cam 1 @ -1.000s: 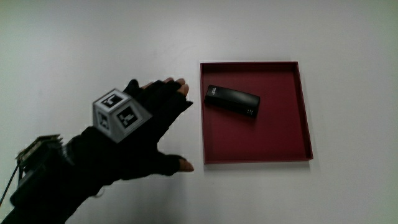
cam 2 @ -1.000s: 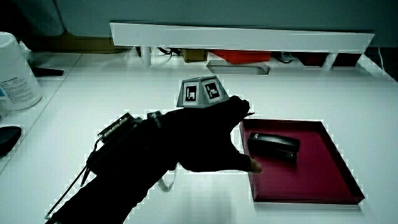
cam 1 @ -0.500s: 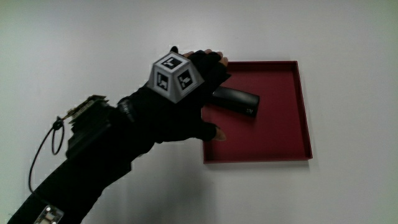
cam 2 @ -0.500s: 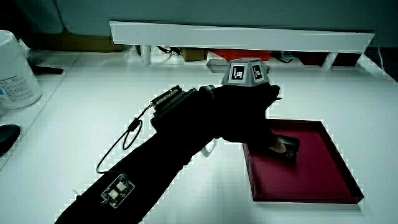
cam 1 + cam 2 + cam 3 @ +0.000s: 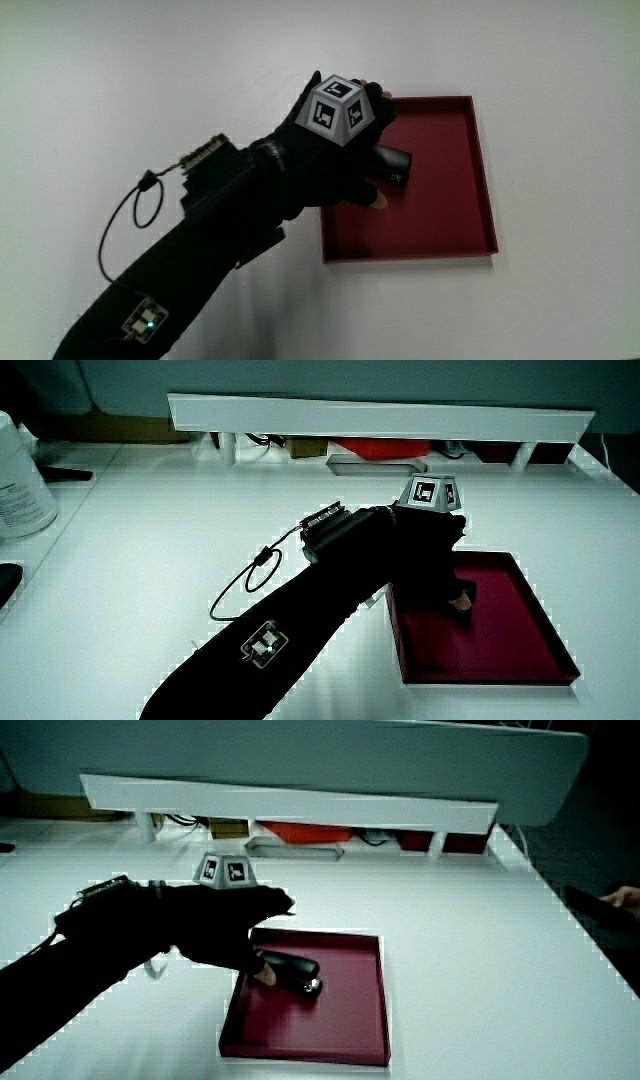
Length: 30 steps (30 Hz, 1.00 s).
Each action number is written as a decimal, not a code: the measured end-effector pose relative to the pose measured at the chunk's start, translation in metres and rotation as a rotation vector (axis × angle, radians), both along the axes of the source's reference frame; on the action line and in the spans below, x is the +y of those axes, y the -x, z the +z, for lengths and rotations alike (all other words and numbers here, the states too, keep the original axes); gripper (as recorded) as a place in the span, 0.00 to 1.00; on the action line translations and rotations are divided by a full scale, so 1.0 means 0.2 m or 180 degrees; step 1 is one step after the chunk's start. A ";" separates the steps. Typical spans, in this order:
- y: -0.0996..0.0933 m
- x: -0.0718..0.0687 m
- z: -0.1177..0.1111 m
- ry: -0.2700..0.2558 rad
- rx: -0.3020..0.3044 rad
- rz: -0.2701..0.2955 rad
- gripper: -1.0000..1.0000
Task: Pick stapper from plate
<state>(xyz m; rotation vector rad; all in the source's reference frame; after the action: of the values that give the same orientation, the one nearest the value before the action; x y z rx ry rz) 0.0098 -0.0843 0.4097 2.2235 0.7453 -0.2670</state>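
Now, item by item.

Hand [image 5: 340, 150]: black glove, patterned cube [image 5: 338, 108] on its back. One second ago it lay flat over the bare table [image 5: 150, 60] beside the tray, fingers spread and holding nothing. Half a second ago it had crossed the tray's rim. It now sits directly over the stapler. The fingers arch down across the stapler's top, and the thumb [image 5: 378, 202] presses its side nearer the person. A side view [image 5: 215, 925] shows this best. Judged state: closed about the stapler, grip just formed.

Stapler [image 5: 395, 165]: black, lying flat inside the tray in the part farther from the person. Only one end shows past the glove in the main view. A side view [image 5: 300, 975] shows more of its body. It rests on the tray floor, in the same spot and at the same slant as a second ago. Not yet lifted.

Tray [image 5: 487, 180]: dark red, square, shallow-rimmed, serving as the task's plate. Unmoved, and holding nothing else.

Forearm [image 5: 200, 250]: reaches from the person's side, with a cable loop and a small board on the sleeve.

Status: approach finished, grasp apparently made. What remains is a straight lift clear of the rim.
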 end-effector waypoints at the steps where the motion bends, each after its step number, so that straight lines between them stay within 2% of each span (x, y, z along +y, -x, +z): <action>1: -0.01 -0.01 0.02 0.0015 -0.0030 -0.0013 0.50; 3: -0.02 -0.02 0.07 0.0039 -0.0099 -0.0022 0.50; 5: -0.03 -0.03 0.12 0.0141 -0.0146 -0.0057 0.50; 11: -0.05 -0.04 0.26 0.0241 -0.0245 -0.0071 0.50; 12: -0.05 -0.04 0.29 0.0209 -0.0210 -0.0055 0.50; 15: -0.06 -0.03 0.28 0.0219 -0.0281 -0.0016 0.50; 17: -0.06 -0.04 0.32 0.0263 -0.0224 -0.0062 0.50; 18: -0.06 -0.03 0.32 0.0248 -0.0254 -0.0022 0.50; 23: -0.06 -0.03 0.33 0.0212 -0.0159 -0.0060 0.65; 30: -0.07 -0.03 0.32 0.0007 0.0013 -0.0058 0.85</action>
<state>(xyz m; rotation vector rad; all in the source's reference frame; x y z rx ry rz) 0.0238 -0.0908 0.4742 2.2293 0.7270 -0.2812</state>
